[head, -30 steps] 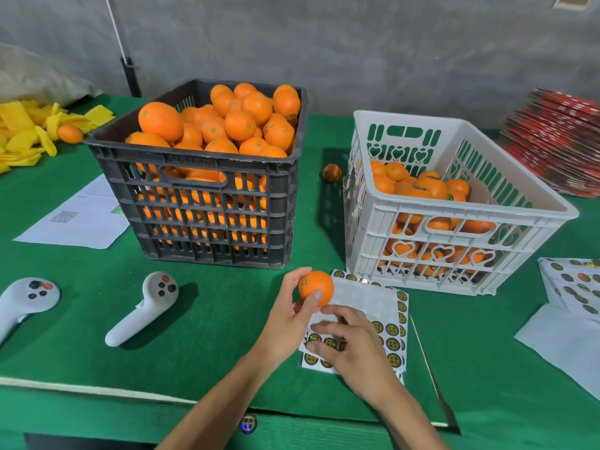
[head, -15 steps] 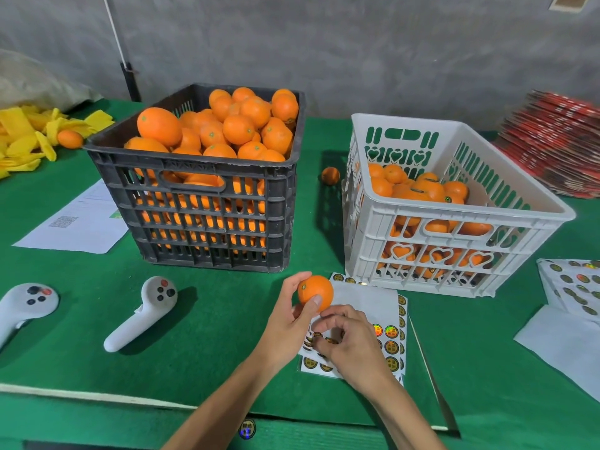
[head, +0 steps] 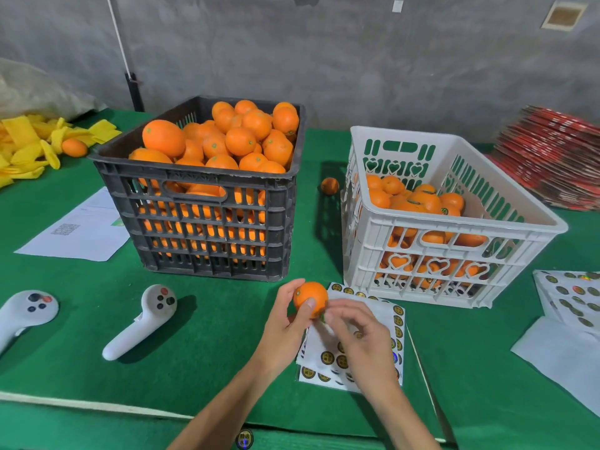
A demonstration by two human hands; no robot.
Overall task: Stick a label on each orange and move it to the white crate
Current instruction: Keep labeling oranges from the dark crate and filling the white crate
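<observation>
An orange [head: 310,298] is gripped between thumb and fingers of the left hand [head: 287,326], above the sticker sheet [head: 352,344] on the green tabletop [head: 207,336]. The right hand [head: 363,339] is blurred at the orange; its grip cannot be told. The white crate [head: 448,228] sits just behind.

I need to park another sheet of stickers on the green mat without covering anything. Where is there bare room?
Bare mat lies in front of the black crate, between the right controller and the left hand, and between the sticker sheet and the blank paper. The gap between the crates is narrow and holds a loose orange.
</observation>
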